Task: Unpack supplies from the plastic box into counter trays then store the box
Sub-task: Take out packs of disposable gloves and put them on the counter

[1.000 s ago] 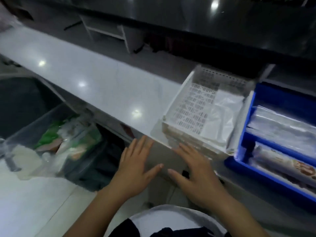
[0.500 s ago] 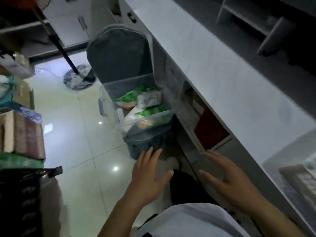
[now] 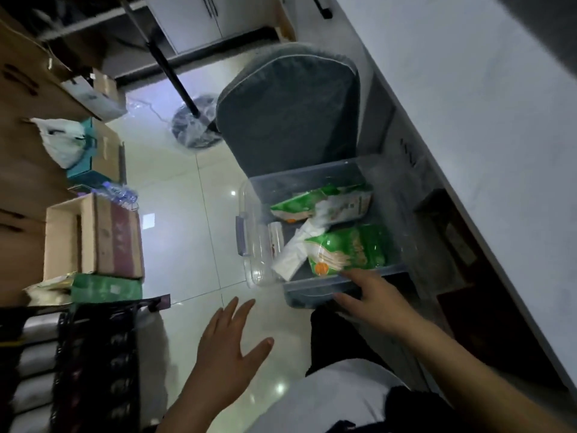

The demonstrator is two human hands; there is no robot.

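Plastic box (image 3: 315, 285) seen on grey chair seat beside bench (image 3: 468, 120), green packets (image 3: 346, 250) inside. Right hand (image 3: 371, 300) nearer, fingers loosely spread, empty, at near rim; packets just ahead. Left hand (image 3: 228, 342) spread, empty, over floor.

Right hand (image 3: 371, 300) at plastic box (image 3: 262, 264) rim; left hand (image 3: 228, 348) open over floor (image 3: 181, 214).

Grey chair (image 3: 287, 110); cardboard boxes (image 3: 93, 235); fan base (image 3: 195, 123).
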